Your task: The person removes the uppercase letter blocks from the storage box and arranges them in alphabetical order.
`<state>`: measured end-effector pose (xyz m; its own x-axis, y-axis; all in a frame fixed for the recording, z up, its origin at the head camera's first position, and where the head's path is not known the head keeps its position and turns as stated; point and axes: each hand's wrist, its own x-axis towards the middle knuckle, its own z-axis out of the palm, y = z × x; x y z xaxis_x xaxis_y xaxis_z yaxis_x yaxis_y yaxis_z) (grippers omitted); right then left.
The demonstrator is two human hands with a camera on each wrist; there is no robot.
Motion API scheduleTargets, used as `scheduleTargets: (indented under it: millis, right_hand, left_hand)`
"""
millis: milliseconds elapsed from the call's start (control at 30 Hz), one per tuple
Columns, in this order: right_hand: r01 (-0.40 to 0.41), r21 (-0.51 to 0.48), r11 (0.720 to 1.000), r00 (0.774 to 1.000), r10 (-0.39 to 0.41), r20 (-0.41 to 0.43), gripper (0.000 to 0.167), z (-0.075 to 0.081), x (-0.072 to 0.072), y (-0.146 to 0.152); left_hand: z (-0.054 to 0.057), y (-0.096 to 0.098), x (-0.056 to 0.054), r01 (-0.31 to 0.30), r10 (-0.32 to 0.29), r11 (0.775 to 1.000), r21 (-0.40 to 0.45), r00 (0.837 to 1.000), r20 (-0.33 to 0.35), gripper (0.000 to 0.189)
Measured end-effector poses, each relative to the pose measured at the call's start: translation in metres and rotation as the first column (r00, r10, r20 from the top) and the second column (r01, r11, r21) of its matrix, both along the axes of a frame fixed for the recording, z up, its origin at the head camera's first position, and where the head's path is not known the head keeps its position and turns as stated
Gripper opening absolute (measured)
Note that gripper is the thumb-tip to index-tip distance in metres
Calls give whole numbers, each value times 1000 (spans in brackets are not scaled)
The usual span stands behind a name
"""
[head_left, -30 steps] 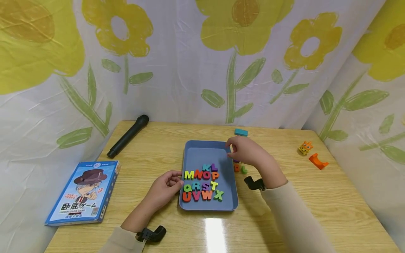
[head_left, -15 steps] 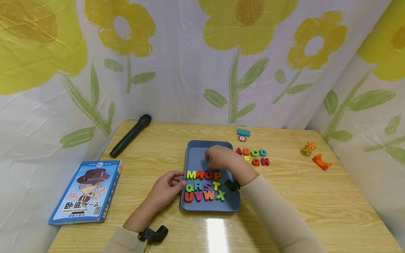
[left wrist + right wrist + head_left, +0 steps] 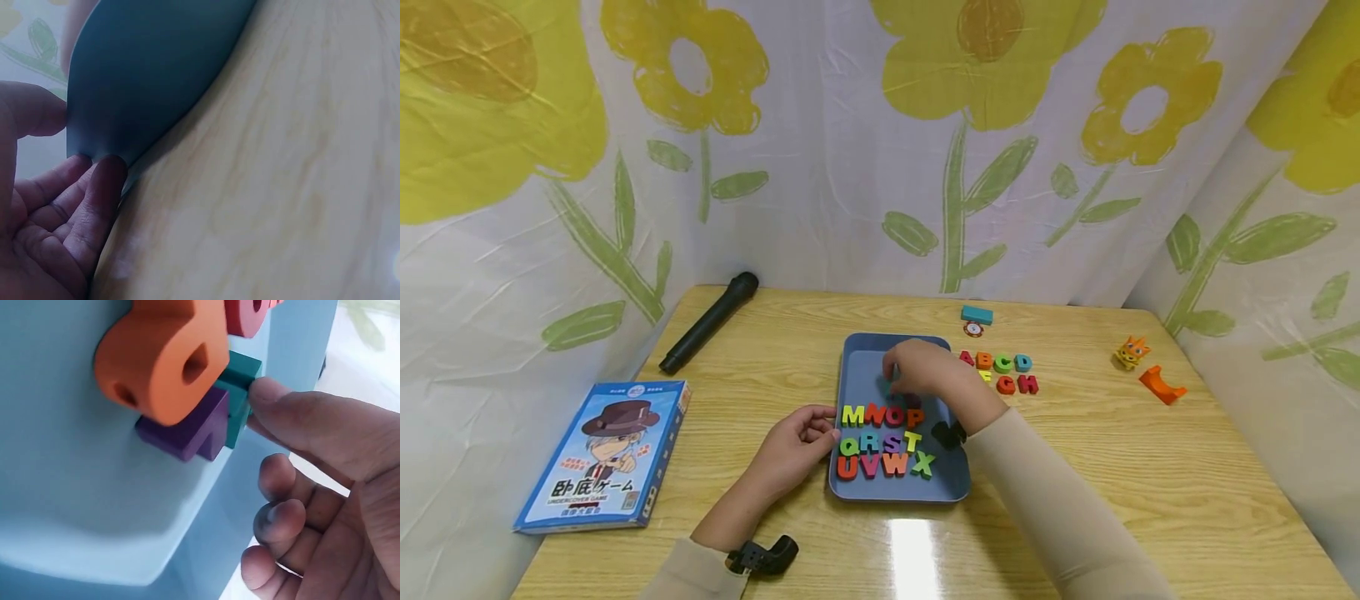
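Observation:
A blue tray holds rows of colourful toy letters, among them a yellow M and a green X. My right hand is over the tray's upper part. In the right wrist view its thumb and forefinger pinch the teal letter K, the forefinger mostly hidden. Against the K lies a purple letter L, with an orange P close by. My left hand holds the tray's left wall, thumb at the rim and fingertips on the outer side.
Right of the tray lie more letters, including a red H. Behind them are a teal block and a round chip. An orange figure and orange arch sit far right; a game box and microphone lie left.
My right hand has come left from the tray's right edge to the K and L, uncovering the letters on the table. My left hand stays at the tray's left wall.

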<state>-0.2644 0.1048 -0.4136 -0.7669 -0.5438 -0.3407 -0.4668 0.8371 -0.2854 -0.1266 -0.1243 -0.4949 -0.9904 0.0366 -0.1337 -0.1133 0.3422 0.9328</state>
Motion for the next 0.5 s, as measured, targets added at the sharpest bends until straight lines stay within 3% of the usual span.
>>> scheduleTargets:
  millis: [167,500]
  right_hand:
    - [24,-10,1000,1000,-24,-11,25,-1,-1,7]
    - [31,21,999,999,-31,10,22,-4,0,9]
  left_hand:
    - [0,1,0,1,-1,1000,2,1000,-1,34]
    - [0,0,1,-4,4,1000,-3,1000,-2,34]
